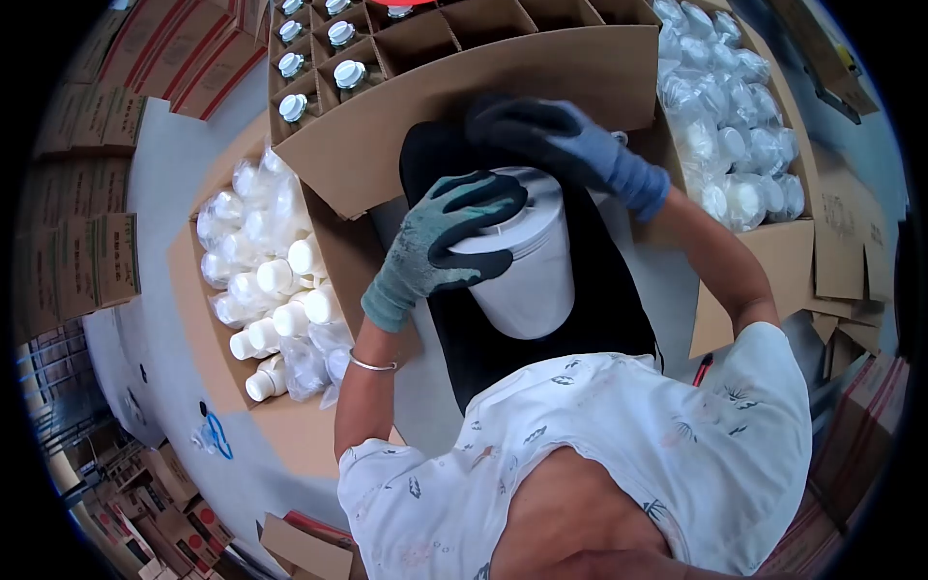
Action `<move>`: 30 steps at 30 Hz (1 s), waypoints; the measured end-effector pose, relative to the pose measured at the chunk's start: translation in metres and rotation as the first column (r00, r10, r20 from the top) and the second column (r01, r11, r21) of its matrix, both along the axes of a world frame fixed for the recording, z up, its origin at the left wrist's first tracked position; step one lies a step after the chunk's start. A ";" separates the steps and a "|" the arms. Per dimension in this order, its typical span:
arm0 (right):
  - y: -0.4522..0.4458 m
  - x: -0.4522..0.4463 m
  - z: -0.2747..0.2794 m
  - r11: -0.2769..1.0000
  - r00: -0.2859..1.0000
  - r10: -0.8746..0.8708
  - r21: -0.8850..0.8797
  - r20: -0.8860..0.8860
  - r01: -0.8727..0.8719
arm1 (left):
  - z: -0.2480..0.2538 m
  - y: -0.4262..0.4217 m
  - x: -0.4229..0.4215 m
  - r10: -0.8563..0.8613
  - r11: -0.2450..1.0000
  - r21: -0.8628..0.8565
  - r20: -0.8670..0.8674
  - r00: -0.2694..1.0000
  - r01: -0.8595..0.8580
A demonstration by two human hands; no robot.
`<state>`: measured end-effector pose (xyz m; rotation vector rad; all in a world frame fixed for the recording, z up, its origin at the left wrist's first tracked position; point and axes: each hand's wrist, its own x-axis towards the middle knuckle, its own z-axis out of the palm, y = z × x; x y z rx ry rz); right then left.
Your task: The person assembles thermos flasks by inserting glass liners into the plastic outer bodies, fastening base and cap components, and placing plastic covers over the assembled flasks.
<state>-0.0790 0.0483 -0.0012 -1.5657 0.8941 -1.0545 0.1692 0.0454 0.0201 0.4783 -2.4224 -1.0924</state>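
Note:
A white bucket (530, 290) with a round top stands tilted on my lap, over the dark trousers. My left hand (449, 232), in a green-grey glove with dark fingertips, grips the bucket's top, fingers across it and thumb at its side. What lies under those fingers is hidden. Just beyond the bucket, beside the carton's near flap, is my right hand (565, 145) in a blue glove with a black palm. Motion smears its fingers, and I cannot make out anything in them. Close ahead stands a divided carton (464, 92) holding clear bottles with white caps (350, 73).
To the left, an open box (333, 266) contains white bottles (290, 317) and bagged ones. Another box (807, 184) at the right holds plastic-wrapped white pieces (730, 126). Stacked cartons (82, 256) line the left side; flattened cardboard (841, 237) leans at the right.

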 end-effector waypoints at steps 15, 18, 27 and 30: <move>0.069 -0.008 0.018 0.901 0.833 -0.027 -0.375 -0.553 -0.220 | -0.058 0.067 -0.028 0.697 0.678 0.607 -0.349 0.627 -0.416; 0.147 -0.031 0.026 0.982 0.709 -0.180 -0.085 -0.682 0.167 | -0.136 0.080 -0.010 0.457 0.871 -0.214 0.024 0.889 -0.442; 0.168 -0.036 -0.005 0.942 0.842 -0.334 -0.188 -0.424 0.280 | -0.084 0.102 0.017 0.371 0.515 0.803 0.106 0.923 -0.300; 0.138 -0.025 0.004 0.959 0.984 -0.173 -0.221 0.045 0.178 | -0.054 0.093 0.012 0.449 0.620 0.670 0.123 0.885 -0.408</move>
